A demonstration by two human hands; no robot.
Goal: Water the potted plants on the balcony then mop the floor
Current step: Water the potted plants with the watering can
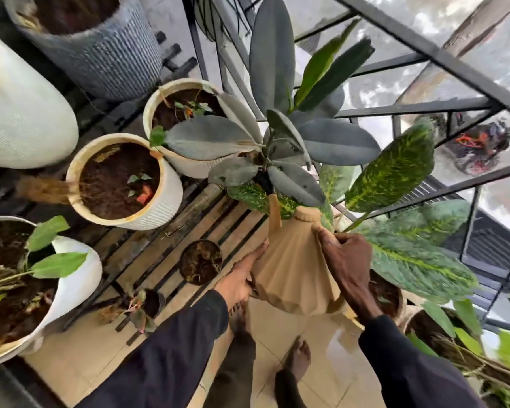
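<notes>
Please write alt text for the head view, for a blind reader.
The left hand and right hand hold a beige watering can, spout toward a leafy plant. White pots stand at left.

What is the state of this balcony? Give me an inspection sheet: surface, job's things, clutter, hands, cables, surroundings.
Surface: beige tiled floor, with one glossy patch, perhaps wet; slatted wooden rack under the pots.
Job's things: beige watering can, spout reaching into the rubber plant; white ribbed pot holds dark soil; no mop seen.
Clutter: small black pot on the rack.
Hands: left hand lies flat against the can's side; right hand grips its upper part.
Cables: nothing seen.
Surroundings: black metal railing.
</notes>
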